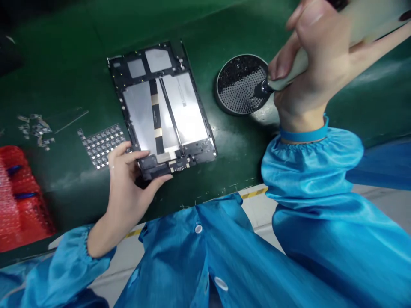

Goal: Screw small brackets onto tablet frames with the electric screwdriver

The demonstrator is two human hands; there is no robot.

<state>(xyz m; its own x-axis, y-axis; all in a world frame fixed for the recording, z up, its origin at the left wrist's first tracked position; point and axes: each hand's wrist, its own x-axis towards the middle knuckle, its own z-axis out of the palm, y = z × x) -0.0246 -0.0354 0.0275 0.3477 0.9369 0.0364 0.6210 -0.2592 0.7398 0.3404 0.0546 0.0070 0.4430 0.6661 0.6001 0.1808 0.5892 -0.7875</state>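
Note:
An opened tablet (192,107) lies on the green work surface, its silver battery plates and dark ribbon cables showing. My left hand (128,179) grips its lower left corner, thumb at the bottom edge and fingers on the side. My right hand (316,64) is wrapped round a pale electric screwdriver (293,70), raised at the upper right. The screwdriver's dark tip end reaches over a round screw tray (231,96) with a perforated plate. Dark small screws are heaped at the tray's far side. Whether the bit touches the plate I cannot tell.
Left of the tablet lies a sheet of small circuit parts (102,145), with loose small parts (40,128) beyond it. A red bubble-wrap bag (22,201) sits at the left edge. The green mat (231,171) ends close to my blue smock (180,244).

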